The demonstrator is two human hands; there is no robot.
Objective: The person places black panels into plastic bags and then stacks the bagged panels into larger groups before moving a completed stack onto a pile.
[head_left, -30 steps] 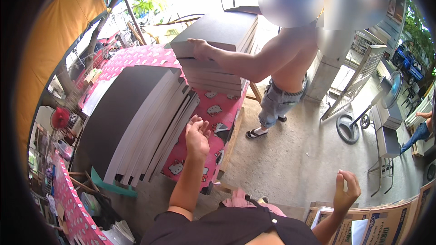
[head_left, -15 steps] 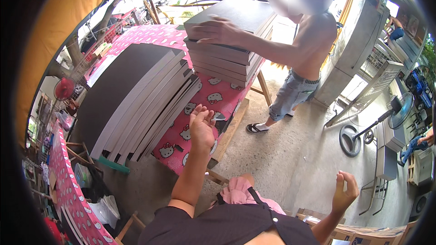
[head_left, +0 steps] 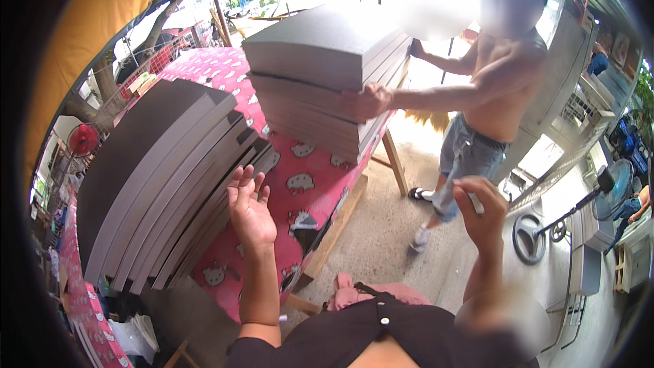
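Note:
My left hand [head_left: 252, 217] is open, palm up with fingers spread, beside the right side of the near stack of thick dark-topped boards [head_left: 160, 140]. It holds nothing, and I cannot tell whether its fingertips touch the stack. My right hand [head_left: 485, 215] is raised over the floor at the right, its fingers loosely bent and apart with nothing in them. Beyond stands a second stack of similar grey boards [head_left: 306, 48]. A co-worker's hand [head_left: 375, 102] grips its near right corner. Both stacks rest on a table with a pink patterned cover [head_left: 300, 180].
The co-worker [head_left: 501, 88] stands right of the table. A small dark item [head_left: 304, 221] lies on the cover. A wooden leg [head_left: 394, 163] props the table's right side. Farther right are a standing fan [head_left: 613, 187] and a steering-wheel-like base [head_left: 528, 240]. Another pink-covered surface [head_left: 85, 286] lies left.
My right hand has risen from the lower right. My left hand has shifted left toward the near stack. The co-worker's hand has moved from the far stack's upper side to its near corner.

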